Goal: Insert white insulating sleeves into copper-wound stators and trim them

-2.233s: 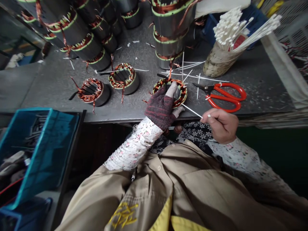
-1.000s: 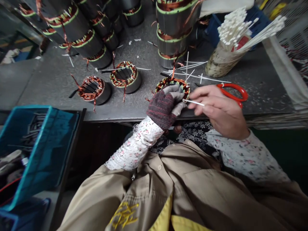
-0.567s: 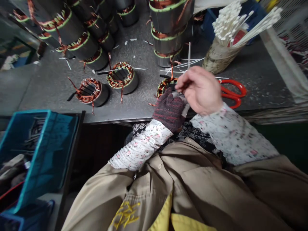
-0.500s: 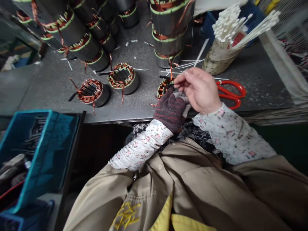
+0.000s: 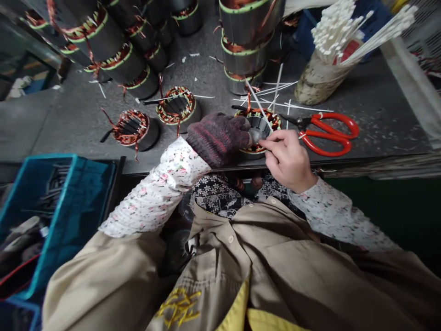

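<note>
Gloved left hand (image 5: 216,136) grips the near rim of the motor stator (image 5: 259,130) at the bench (image 5: 372,115) edge. Right hand (image 5: 286,158) — half a second ago raised above it — now pinches the white insulation strip (image 5: 255,98) into the bore; red scissors (image 5: 327,132) lie just beyond.

Gloved left hand (image 5: 217,137) on stator (image 5: 259,130); bare right hand (image 5: 286,159) pinches white stick (image 5: 255,99) into it.

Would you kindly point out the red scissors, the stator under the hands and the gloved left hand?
red scissors (image 5: 331,134), head view, on the red handle loops.
stator (image 5: 272,120), head view, on its copper winding rim.
left hand (image 5: 217,138), head view, on the back of the glove.
</note>
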{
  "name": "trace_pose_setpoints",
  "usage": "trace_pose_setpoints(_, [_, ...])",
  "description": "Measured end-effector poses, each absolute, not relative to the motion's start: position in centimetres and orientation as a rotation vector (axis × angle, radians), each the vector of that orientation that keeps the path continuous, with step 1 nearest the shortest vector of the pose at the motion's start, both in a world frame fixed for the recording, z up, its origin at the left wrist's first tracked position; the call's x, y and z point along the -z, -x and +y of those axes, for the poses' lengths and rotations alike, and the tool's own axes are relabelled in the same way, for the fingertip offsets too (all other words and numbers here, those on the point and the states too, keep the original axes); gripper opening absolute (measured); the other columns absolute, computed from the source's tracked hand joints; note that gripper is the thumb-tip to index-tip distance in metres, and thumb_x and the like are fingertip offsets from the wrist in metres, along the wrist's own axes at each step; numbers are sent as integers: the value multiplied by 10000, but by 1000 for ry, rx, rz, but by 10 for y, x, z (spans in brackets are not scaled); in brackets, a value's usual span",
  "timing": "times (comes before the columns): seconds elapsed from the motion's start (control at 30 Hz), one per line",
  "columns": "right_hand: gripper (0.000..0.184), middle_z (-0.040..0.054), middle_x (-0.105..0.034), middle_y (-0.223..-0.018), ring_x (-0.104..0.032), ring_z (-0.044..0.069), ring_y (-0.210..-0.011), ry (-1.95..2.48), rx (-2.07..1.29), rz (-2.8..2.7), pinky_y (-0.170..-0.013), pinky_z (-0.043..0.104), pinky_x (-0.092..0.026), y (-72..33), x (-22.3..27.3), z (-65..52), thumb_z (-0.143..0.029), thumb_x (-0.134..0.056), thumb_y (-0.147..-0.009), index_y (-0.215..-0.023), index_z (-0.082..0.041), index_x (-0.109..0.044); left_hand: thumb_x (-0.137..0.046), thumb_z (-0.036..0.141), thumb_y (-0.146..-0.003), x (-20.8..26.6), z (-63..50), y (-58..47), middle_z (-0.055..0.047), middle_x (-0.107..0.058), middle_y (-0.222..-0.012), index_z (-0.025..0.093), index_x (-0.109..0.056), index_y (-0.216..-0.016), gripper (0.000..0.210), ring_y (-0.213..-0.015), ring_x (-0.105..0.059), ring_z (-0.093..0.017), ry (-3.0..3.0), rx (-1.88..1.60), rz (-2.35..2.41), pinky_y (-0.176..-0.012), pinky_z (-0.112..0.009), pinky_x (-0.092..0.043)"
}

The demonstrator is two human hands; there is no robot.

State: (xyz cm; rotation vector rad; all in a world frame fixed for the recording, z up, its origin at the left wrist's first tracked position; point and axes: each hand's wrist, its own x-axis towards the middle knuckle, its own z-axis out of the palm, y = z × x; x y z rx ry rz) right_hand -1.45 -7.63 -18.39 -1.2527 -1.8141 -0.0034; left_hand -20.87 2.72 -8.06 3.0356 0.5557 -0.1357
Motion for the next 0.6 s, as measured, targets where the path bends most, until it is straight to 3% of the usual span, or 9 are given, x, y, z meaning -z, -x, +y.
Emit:
trace_pose_setpoints(0.07, [257,72,-661,-1073,-624,153,-693,1218,-59,-1836,-614,345,-553,12,179,-78,-145,-591,-851,-1055,-246,-710,-601,246,-846,78,23,204,-93,-718,-1166,199,-723,-1093,280,-988,-700,-290,-3132,158,534,-932,-519,-561])
trace_pose_setpoints(0.17, [73,56,-665,-984,-612,141,-684,1190,-66,-1639,-581,325,-536,-6,173,-69,-264,-607,-921,-955,-242,-668,-617,303,-838,79,19,206,-103,-711,-1211,199,-709,-1034,241,-1127,-660,-339,-3305,-161,297,-1094,-615,-457])
trace_pose_setpoints(0.23, [165,27,-634,-842,-578,128,-630,1245,-14,-1303,-539,312,-501,-31,173,-49,-389,-605,-956,-889,-239,-595,-616,397,-868,86,19,210,-103,-694,-1263,192,-697,-1028,272,-1210,-630,-328,-3321,-358,217,-1187,-587,-382])
trace_pose_setpoints(0.3, [278,-6,-591,-748,-527,107,-565,1289,-6,-1021,-502,302,-463,-62,175,-20,-511,-622,-940,-879,-258,-525,-590,463,-916,97,21,213,-98,-695,-1262,181,-684,-996,308,-1204,-643,-275,-3213,-442,256,-1205,-514,-388])
trace_pose_setpoints(0.4, [388,-27,-598,-740,-472,99,-552,1294,-12,-913,-490,312,-442,-108,182,27,-629,-680,-855,-902,-297,-486,-563,409,-961,118,21,211,-65,-733,-1122,183,-651,-900,250,-1098,-684,-200,-2963,-578,314,-1175,-462,-433])
trace_pose_setpoints(0.6, [421,-29,-620,-763,-469,87,-546,1222,13,-957,-474,314,-412,-139,186,56,-672,-669,-832,-891,-279,-531,-616,380,-943,148,-8,195,-63,-741,-936,186,-638,-875,207,-928,-700,-212,-2909,-987,654,-1054,-475,-532])
